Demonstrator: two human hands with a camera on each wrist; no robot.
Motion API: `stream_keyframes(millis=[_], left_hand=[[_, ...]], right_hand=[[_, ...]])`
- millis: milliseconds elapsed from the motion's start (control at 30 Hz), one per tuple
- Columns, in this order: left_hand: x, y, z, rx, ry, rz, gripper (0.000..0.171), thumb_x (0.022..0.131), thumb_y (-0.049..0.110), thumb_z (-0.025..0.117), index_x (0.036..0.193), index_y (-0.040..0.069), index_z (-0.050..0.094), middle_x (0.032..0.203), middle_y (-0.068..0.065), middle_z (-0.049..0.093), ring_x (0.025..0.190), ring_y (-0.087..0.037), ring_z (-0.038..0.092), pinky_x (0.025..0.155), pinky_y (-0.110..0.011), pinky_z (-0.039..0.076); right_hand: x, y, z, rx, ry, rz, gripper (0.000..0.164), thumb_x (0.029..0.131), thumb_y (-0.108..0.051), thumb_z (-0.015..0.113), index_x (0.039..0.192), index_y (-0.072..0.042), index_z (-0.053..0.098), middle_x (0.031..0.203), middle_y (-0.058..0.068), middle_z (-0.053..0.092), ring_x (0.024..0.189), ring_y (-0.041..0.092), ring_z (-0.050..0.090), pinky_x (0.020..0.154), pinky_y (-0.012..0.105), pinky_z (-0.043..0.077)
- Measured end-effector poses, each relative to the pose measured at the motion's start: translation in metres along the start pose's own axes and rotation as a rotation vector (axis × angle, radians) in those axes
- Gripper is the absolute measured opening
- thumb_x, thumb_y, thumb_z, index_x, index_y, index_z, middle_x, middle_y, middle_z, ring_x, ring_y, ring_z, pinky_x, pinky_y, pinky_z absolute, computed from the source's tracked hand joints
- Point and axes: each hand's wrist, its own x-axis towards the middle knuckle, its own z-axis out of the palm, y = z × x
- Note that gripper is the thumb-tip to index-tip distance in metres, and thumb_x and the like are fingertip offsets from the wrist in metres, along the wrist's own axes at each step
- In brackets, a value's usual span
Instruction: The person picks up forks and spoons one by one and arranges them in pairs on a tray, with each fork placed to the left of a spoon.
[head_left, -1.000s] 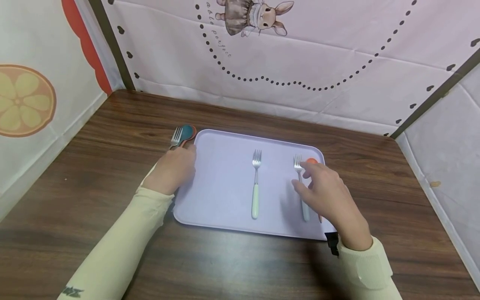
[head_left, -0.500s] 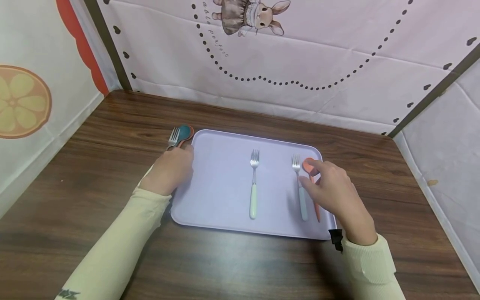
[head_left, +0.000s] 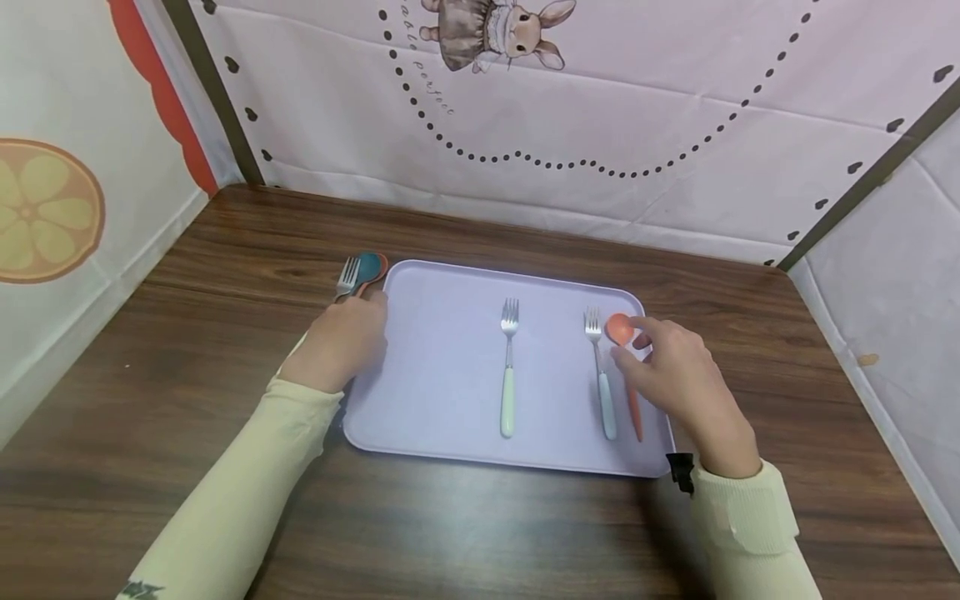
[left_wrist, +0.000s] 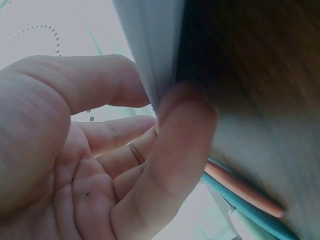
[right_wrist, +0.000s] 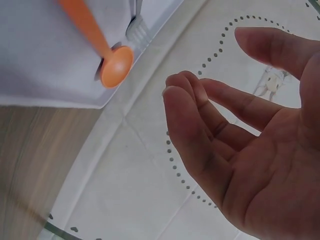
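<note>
My left hand (head_left: 339, 343) grips the left rim of a lavender tray (head_left: 442, 375); in the left wrist view the tray edge (left_wrist: 155, 45) stands between thumb and fingers. On the tray lie a fork with a pale green handle (head_left: 507, 400), a fork with a pale blue handle (head_left: 607, 408) and an orange spoon (head_left: 619, 329). My right hand (head_left: 682, 383) hovers over the tray's right side near that spoon, fingers loosely bent and holding nothing. The right wrist view shows the orange spoon (right_wrist: 117, 67) apart from the fingertips.
Left of the tray, a fork (head_left: 348, 275), a teal spoon (head_left: 368, 267) and another orange spoon (head_left: 383, 265) lie close together, partly hidden by the left hand. The dark wooden table (head_left: 465, 517) meets printed cloth walls (head_left: 600, 100) at the back and sides.
My right hand has moved right, off the blue-handled fork, uncovering more of the orange spoon. The left hand stays at the tray rim. The head view has shifted slightly.
</note>
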Motion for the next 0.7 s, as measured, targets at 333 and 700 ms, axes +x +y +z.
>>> stream_keyframes(millis=[333,700], left_hand=[[0.000,0.003,-0.001,-0.005,-0.019,-0.015,0.008,0.078,-0.001,0.047,0.085,-0.003,0.046,0.065,-0.017,0.051,0.056,-0.032,0.050,0.053,-0.052,0.046],[0.000,0.004,-0.006,-0.051,-0.117,-0.070,0.010,0.083,0.002,0.046,0.092,-0.003,0.045,0.068,-0.015,0.049,0.055,-0.028,0.049,0.045,-0.038,0.041]], right_hand=[[0.004,0.011,0.003,-0.023,0.025,0.006,0.041,0.084,-0.024,0.058,0.117,-0.001,0.058,0.092,0.018,0.062,0.081,0.029,0.056,0.064,0.046,0.048],[0.007,0.023,0.002,-0.015,0.014,0.011,0.043,0.084,-0.024,0.057,0.117,0.004,0.057,0.095,0.023,0.062,0.088,0.033,0.054,0.074,0.053,0.044]])
